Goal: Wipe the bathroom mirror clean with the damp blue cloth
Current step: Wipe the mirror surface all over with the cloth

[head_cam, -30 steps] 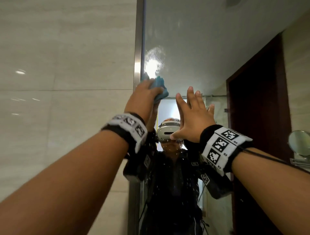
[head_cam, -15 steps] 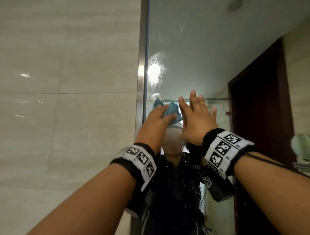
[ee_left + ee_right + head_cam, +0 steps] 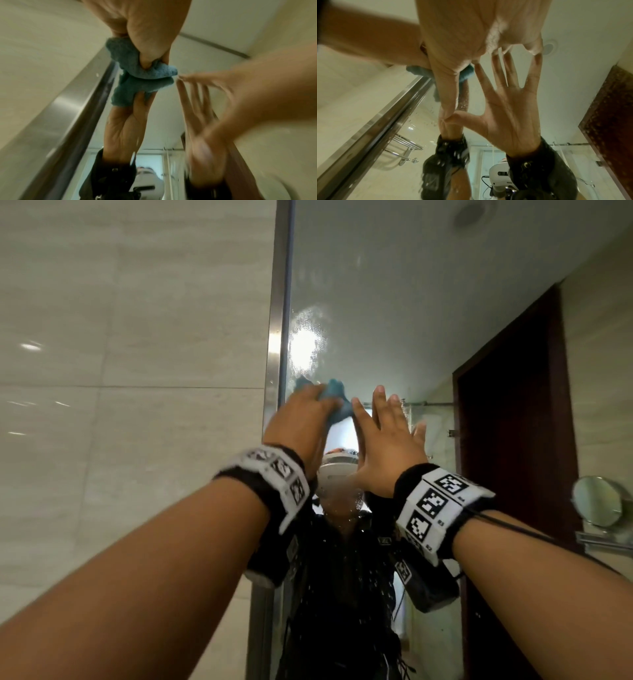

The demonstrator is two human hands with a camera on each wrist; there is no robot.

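The bathroom mirror (image 3: 394, 302) fills the upper right of the head view, with a misted glare patch near its left edge. My left hand (image 3: 305, 419) grips the bunched blue cloth (image 3: 334, 392) and presses it on the glass just below that patch. In the left wrist view the cloth (image 3: 123, 54) meets its own reflection under my left hand (image 3: 147, 33). Beside the cloth, my right hand (image 3: 387, 433) lies flat on the glass, fingers straight and spread. In the right wrist view its fingertips (image 3: 532, 50) touch the mirror (image 3: 573, 54).
A metal frame strip (image 3: 278, 337) edges the mirror on the left, with a pale tiled wall (image 3: 120, 371) beyond it. A round swivel mirror (image 3: 597, 505) juts out at the right. Droplets speckle the lower glass. A dark door (image 3: 513, 440) and a towel rack (image 3: 406, 146) show as reflections.
My left hand swept the cloth down and to the right from under the glare patch, then back up and left toward the frame. The right hand stayed flat on the glass.
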